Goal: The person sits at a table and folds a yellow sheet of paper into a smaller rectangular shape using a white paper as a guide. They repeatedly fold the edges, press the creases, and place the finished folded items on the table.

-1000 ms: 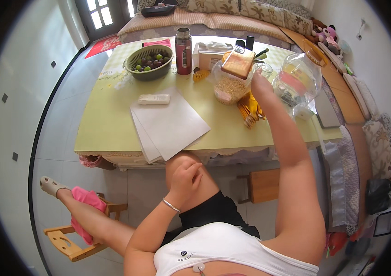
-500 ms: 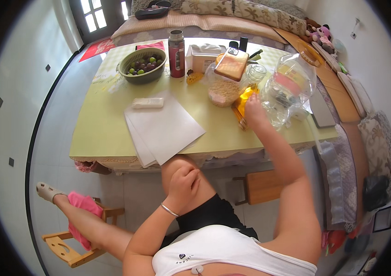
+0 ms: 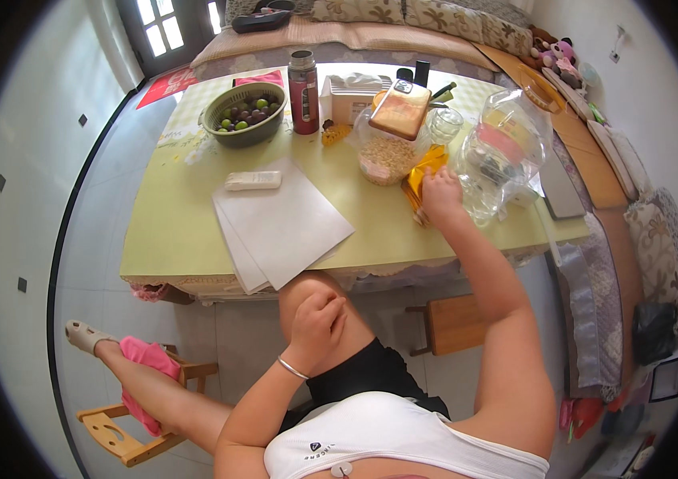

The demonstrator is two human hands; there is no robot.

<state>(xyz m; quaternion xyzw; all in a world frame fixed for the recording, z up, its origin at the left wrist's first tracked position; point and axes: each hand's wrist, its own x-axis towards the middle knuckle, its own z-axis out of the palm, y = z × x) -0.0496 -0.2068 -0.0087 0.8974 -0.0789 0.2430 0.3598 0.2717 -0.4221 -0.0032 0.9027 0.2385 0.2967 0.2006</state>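
Head view: the right hand (image 3: pixel 441 199) is bunched, its fingers closed on the golden packet (image 3: pixel 428 162), toward the right part of the desk (image 3: pixel 171 223) and just beside the clear tub of pale grains (image 3: pixel 387 164); the phone (image 3: pixel 400 110) leans tilted above that tub; the clear plastic bag (image 3: pixel 479 191) sits near, on the hand's other side; the left hand (image 3: pixel 317 321) rests by the bent knee (image 3: pixel 305 287), fingers loosely curled, and whether its palm hides anything I cannot tell; the white sheets (image 3: pixel 299 231) lie well apart to the left; the step in hand seems to be gripping the golden packet; lifting it would call for a firm pinch and a path clear of tub and bag.
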